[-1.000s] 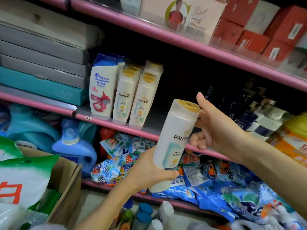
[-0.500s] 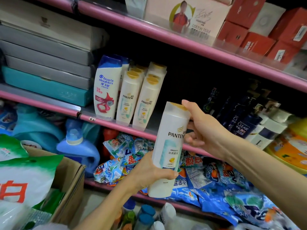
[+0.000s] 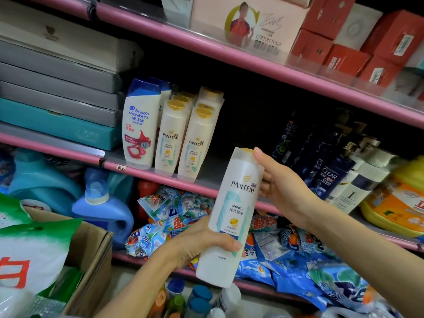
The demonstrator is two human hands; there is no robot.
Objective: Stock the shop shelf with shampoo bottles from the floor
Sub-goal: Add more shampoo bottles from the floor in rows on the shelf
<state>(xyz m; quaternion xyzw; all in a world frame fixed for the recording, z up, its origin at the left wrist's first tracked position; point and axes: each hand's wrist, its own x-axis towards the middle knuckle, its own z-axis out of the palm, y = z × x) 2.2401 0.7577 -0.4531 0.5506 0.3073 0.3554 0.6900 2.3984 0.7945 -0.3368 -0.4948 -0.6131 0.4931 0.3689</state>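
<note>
The Pantene bottle (image 3: 231, 216) is now turning upright, label facing out, just before the shelf's front edge (image 3: 174, 180). Left hand (image 3: 199, 242) is gripping its base, right hand (image 3: 282, 187) steadying its top; shelving comes next.

The Pantene bottle (image 3: 231, 216) is smooth white plastic with a soft sheen and a glossy printed label. Behind it, the shelf rail (image 3: 160, 174) is glossy pink-painted metal. Below the rail lie crinkled, shiny plastic sachets (image 3: 169, 207). Left of them stands a matt brown cardboard box (image 3: 91, 249).
</note>
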